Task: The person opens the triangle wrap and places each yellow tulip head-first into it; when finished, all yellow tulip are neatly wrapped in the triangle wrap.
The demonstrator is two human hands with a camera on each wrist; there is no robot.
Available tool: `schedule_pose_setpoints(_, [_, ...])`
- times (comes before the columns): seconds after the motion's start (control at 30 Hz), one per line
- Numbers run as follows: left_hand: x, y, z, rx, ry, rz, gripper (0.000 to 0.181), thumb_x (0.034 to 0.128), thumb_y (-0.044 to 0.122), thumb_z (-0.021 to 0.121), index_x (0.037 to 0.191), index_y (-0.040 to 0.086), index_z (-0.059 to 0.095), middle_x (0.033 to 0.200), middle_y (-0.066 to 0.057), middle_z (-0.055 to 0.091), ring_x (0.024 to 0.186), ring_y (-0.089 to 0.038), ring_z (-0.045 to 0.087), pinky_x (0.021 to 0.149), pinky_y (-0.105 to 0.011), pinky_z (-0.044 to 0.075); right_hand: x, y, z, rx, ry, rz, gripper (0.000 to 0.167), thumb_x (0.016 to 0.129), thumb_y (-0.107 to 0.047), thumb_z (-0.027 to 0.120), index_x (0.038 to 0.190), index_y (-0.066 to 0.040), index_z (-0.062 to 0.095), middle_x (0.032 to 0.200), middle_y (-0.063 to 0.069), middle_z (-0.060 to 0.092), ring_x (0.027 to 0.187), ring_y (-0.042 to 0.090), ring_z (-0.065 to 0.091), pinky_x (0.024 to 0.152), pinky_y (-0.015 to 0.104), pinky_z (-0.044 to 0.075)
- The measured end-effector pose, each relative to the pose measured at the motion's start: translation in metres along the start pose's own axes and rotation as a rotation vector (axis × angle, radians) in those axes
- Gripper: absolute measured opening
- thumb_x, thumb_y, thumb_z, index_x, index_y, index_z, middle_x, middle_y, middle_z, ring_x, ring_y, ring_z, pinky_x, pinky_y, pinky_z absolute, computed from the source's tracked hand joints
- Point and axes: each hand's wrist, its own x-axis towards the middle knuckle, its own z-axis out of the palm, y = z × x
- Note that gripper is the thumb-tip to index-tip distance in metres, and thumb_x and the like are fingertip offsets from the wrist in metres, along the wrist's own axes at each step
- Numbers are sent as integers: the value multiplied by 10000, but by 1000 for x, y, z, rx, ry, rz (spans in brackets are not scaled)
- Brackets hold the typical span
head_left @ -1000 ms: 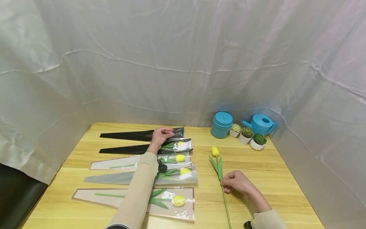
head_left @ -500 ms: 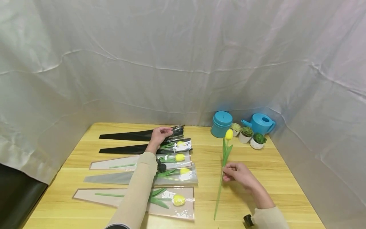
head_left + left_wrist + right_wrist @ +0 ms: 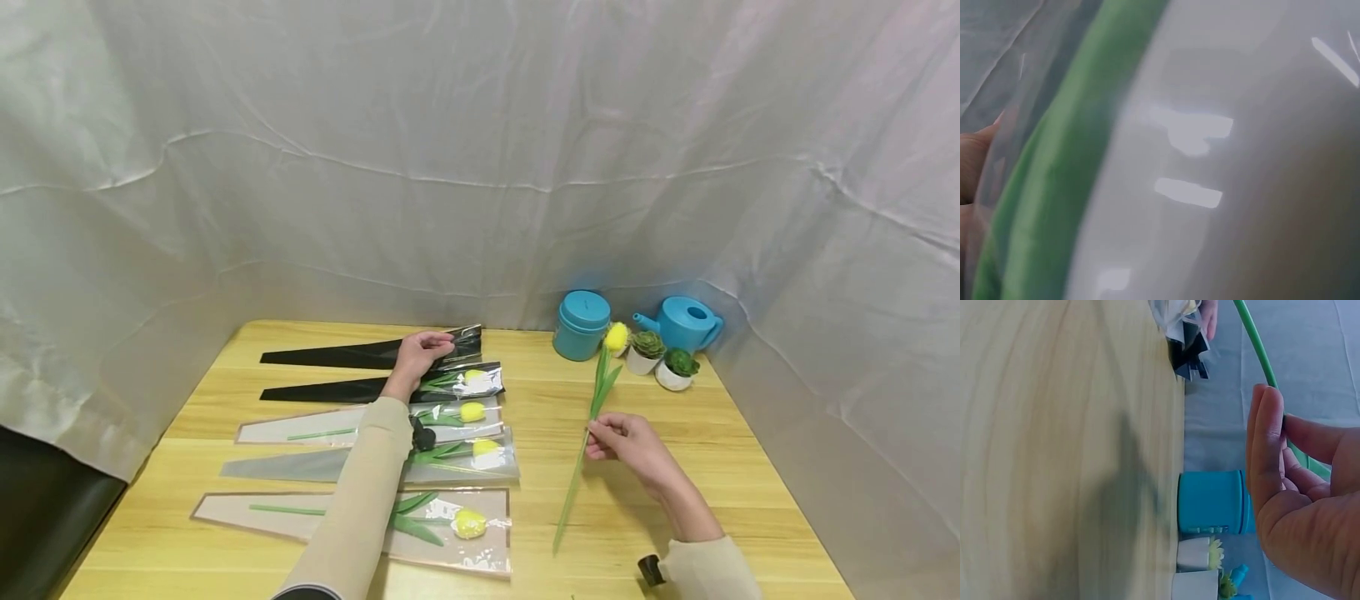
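In the head view my right hand [image 3: 630, 446] pinches the green stem of a yellow tulip [image 3: 597, 396] between thumb and fingers. The bloom points away from me, overlapping a small succulent pot. The right wrist view shows the stem [image 3: 1259, 347] held off the table. My left hand [image 3: 420, 354] pinches the wide clear end of the farthest black flower sleeve [image 3: 322, 354], whose edge stands raised. Below it lie several more sleeves, each with a yellow tulip inside, such as the nearer black sleeve [image 3: 322, 390]. Clear film and a blurred green leaf [image 3: 1066, 144] fill much of the left wrist view.
A blue lidded canister [image 3: 582, 327], potted succulents [image 3: 675, 371] and a blue watering can [image 3: 684, 325] stand at the back right. Under my left forearm lie a grey sleeve [image 3: 285, 468] and a pink-edged sleeve [image 3: 225, 507]. Grey cloth [image 3: 480, 225] hangs around the wooden table.
The right hand has moved away from me with the tulip, which is lifted and tilted so its bloom leans right. The wide end of the black sleeve at the left hand has risen slightly.
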Motion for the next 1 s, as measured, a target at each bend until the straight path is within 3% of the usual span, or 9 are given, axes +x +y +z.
schedule_pose_setpoints(0.4, [3,-2,-4,-56,13,-32,229,938,153,788,1160,95,786,1050,-46,730,1108,-274,657,1084,-469,503,11,-12,4,0,111,-38,326,1090,-171,552,1150,143,616,915,115,754,825,120,737,828,323,631])
schedule_pose_setpoints(0.63, [6,-1,-4,-71,24,-4,234,938,143,787,1161,75,785,1048,-47,737,1087,-252,661,1073,-455,509,25,-20,7,32,217,-75,344,1079,-246,583,1141,88,635,934,97,748,852,133,757,901,391,618])
schedule_pose_setpoints(0.83, [5,-1,-4,-70,21,-2,226,937,146,788,1151,72,786,1040,-41,733,1063,-240,658,1049,-448,518,38,-31,8,68,278,-90,376,1076,-280,584,1193,76,618,923,23,756,847,86,761,860,257,611])
schedule_pose_setpoints(1.0, [3,-2,-4,-69,13,-5,236,947,150,778,1169,70,779,1072,-58,730,1092,-247,650,1063,-457,508,53,-40,12,125,384,-130,350,1071,-248,592,1155,90,624,851,-34,747,783,37,750,824,225,611])
